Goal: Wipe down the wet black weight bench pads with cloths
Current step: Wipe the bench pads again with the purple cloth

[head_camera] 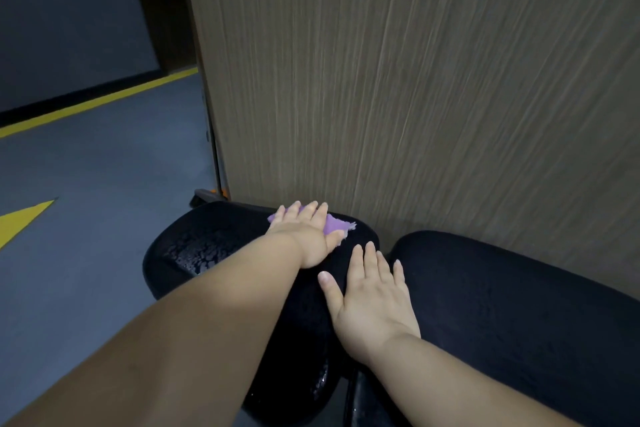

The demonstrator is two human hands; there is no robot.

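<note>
Two black bench pads lie side by side below me. The left pad (194, 253) glistens with water drops on its left part. My left hand (304, 236) presses flat, fingers straight, on a purple cloth (334, 224) at that pad's far end. My right hand (370, 295) rests flat with spread fingers on the left pad's right side, close to the gap. The right pad (502, 305) stretches off to the right with nothing on it.
A wood-grain panel (415, 80) rises directly behind both pads. Grey floor (86, 218) with yellow markings (24, 222) lies to the left. A dark caster or foot (204, 196) shows at the panel's lower left corner.
</note>
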